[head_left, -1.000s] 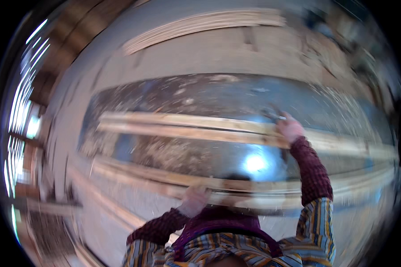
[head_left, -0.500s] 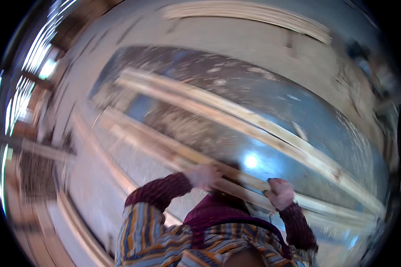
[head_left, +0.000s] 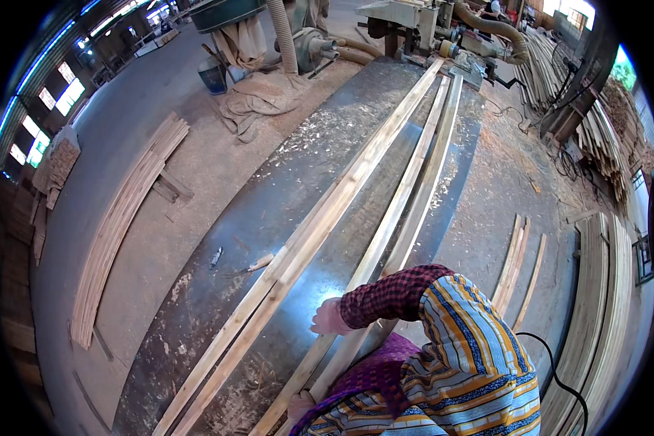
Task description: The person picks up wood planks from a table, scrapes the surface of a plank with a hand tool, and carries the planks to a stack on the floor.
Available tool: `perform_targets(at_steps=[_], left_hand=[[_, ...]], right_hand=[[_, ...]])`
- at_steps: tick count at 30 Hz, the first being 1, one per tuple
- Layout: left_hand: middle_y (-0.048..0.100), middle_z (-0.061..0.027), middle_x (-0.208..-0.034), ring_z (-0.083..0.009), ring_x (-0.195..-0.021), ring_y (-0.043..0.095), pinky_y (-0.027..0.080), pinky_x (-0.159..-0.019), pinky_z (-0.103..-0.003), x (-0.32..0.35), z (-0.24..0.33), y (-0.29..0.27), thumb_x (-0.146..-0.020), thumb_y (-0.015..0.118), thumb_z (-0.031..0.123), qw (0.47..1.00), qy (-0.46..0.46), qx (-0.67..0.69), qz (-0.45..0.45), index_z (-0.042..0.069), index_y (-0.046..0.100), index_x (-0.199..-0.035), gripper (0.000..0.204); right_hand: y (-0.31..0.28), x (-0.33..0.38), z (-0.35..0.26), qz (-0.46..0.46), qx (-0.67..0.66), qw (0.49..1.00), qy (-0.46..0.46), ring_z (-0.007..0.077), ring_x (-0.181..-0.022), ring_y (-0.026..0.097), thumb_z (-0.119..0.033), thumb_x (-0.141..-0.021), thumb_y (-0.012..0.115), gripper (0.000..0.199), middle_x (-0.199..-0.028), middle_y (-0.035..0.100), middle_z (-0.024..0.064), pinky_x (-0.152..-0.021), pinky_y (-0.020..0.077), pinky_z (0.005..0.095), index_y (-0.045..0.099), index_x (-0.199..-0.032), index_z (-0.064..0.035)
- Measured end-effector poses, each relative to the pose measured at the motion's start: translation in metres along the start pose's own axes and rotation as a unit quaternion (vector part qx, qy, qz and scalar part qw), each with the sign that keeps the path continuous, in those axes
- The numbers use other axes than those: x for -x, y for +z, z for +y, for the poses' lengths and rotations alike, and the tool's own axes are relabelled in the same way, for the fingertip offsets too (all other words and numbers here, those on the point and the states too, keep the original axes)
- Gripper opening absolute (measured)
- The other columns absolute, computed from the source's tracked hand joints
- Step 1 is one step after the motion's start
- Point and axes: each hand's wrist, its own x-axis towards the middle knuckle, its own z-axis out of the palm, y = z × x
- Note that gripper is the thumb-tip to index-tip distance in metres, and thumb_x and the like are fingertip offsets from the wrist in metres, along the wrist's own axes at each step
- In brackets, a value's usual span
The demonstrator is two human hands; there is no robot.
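Two long, pale wooden boards [head_left: 390, 236] lie side by side along the dark table, at its near side. My right hand [head_left: 330, 317] is closed over the left one of these boards, its fingers curled at the board's edge. Lower down, my left hand [head_left: 300, 405] grips the same boards. My clothing and the bottom of the picture partly hide it. Farther left, another pair of long boards [head_left: 298, 258] runs lengthwise across the table, their lower ends apart by a narrow dark gap.
The dark tabletop [head_left: 229, 218] carries wood shavings and a small wood piece [head_left: 261, 262]. A machine [head_left: 407, 18] with ribbed hoses stands at the far end. Stacked boards [head_left: 127, 218] lie at left, more stacks [head_left: 596, 291] at right. A black cable [head_left: 559, 363] curves at lower right.
My view has turned to the right, bringing the machine and the table's far end into sight. The board stack has passed from the top to the left. Both hands stay on the near boards.
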Motion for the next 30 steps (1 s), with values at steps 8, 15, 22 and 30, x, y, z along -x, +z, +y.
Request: perform_targets(at_steps=[8,15,22,30], left_hand=[[0.058,-0.0087,-0.090,-0.0291,-0.088,0.066,0.055,-0.072,-0.043,0.047,0.064,-0.166,-0.079,0.072,0.036,0.992,-0.033,-0.018,0.117,0.017,0.066,-0.119,0.044],[0.066,-0.0149,-0.115,-0.0343,-0.101,0.066,0.055,-0.082,-0.048,0.044,0.050,-0.185,-0.065,0.074,0.032,0.995,0.033,0.084,0.037,0.008,0.057,-0.130,0.072],[0.063,-0.0163,-0.117,-0.0372,-0.106,0.061,0.048,-0.092,-0.052,0.044,0.040,-0.143,-0.065,0.073,0.034,0.975,0.089,0.074,0.191,0.003,0.056,-0.136,0.080],[0.059,-0.0113,-0.108,-0.0345,-0.102,0.059,0.048,-0.093,-0.053,0.054,0.065,-0.208,-0.061,0.074,0.040,0.880,0.086,-0.040,0.466,0.005,0.054,-0.133,0.082]], right_hand=[[-0.016,-0.060,0.009,-0.037,-0.269,0.961,-0.060,0.0355,-0.086,0.071,-0.025,-0.076,0.070,0.039,-0.095,0.074,0.0182,-0.075,0.0558,0.0487,0.073,-0.108,-0.0031],[-0.028,-0.057,-0.044,-0.064,-0.070,0.995,-0.021,0.0367,-0.101,0.072,-0.032,-0.084,0.070,0.033,-0.107,0.076,0.0139,-0.083,0.0584,0.0522,0.078,-0.106,-0.0087],[-0.030,-0.052,-0.010,-0.020,-0.328,0.943,-0.047,0.0369,-0.099,0.070,-0.036,-0.087,0.068,0.047,-0.116,0.073,0.0166,-0.083,0.0558,0.0478,0.071,-0.123,-0.0062],[-0.022,0.002,0.003,-0.081,-0.143,0.985,0.056,0.0360,-0.089,0.073,-0.035,-0.088,0.064,0.032,-0.097,0.077,0.0142,-0.082,0.0573,0.0488,0.081,-0.095,-0.0084]])
